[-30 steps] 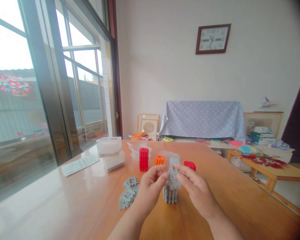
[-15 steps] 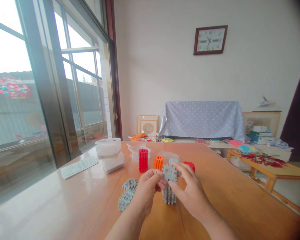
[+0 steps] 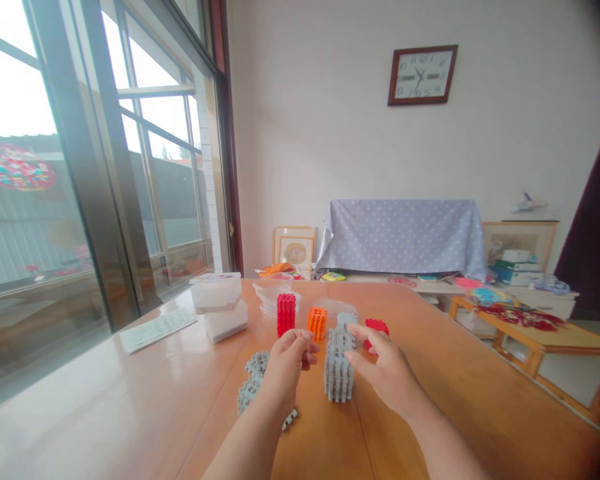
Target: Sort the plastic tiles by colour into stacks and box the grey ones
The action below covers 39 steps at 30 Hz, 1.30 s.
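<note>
A stack of grey interlocking plastic pieces (image 3: pixel 339 373) stands upright on the table in front of me, with a flat piece on its top. Beside its right edge is my right hand (image 3: pixel 386 363), thumb and fingers apart; whether the fingertips touch the stack I cannot tell. My left hand (image 3: pixel 294 357) is just left of the stack, its fingers curled in and nothing visible in them. Loose grey pieces (image 3: pixel 250 390) lie left of that wrist, partly hidden by it. One more grey piece (image 3: pixel 289 419) shows from beneath the left forearm.
Behind the hands stand a red stack (image 3: pixel 286 315), an orange stack (image 3: pixel 317 323), a pale blue-grey stack (image 3: pixel 347 320) and another red block (image 3: pixel 377 327). Clear plastic containers (image 3: pixel 275 293), white boxes (image 3: pixel 225 321) and a printed sheet (image 3: pixel 159 330) occupy the table's far and left parts.
The grey piece that was tilted up between my hands now lies on the grey stack. My left hand has let go and moved left; my right hand stays close to the stack.
</note>
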Each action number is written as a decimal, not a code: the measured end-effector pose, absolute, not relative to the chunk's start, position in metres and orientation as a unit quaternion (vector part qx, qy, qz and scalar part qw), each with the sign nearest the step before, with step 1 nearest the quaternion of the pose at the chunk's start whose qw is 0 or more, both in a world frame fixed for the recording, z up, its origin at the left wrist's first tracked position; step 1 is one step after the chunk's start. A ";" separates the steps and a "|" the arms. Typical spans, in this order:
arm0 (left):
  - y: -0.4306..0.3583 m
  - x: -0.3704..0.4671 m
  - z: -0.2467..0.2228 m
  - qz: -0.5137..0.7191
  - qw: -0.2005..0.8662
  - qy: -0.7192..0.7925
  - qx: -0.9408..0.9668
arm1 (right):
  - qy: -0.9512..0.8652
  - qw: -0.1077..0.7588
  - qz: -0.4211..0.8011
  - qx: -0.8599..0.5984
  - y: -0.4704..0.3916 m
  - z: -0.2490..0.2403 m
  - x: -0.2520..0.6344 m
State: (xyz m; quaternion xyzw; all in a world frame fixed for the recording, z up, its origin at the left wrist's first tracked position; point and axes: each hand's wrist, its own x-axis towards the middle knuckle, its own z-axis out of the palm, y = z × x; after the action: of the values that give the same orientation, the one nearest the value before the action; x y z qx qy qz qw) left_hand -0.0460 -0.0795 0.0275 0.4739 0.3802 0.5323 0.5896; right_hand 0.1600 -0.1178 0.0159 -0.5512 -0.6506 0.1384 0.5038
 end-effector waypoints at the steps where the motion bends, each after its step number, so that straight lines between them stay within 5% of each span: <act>1: -0.079 -0.046 0.027 0.529 0.588 0.384 0.477 | -0.650 0.499 0.148 -0.553 -0.118 0.015 0.160; 15: -0.079 -0.053 0.028 0.499 0.541 0.425 0.526 | -0.587 0.527 0.222 -0.573 -0.110 0.009 0.178; 26: -0.083 -0.045 0.021 0.425 0.581 0.357 0.596 | -0.647 0.425 0.242 -0.584 -0.122 0.014 0.170; 39: -0.068 -0.059 0.017 0.439 0.509 0.388 0.630 | -0.636 0.443 0.221 -0.592 -0.115 0.007 0.174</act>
State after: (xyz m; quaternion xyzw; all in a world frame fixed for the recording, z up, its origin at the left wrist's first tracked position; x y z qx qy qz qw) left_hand -0.0593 -0.0677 0.0174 0.6302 0.3879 0.4392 0.5094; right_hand 0.1736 -0.1150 0.0071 -0.5923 -0.6355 0.2207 0.4433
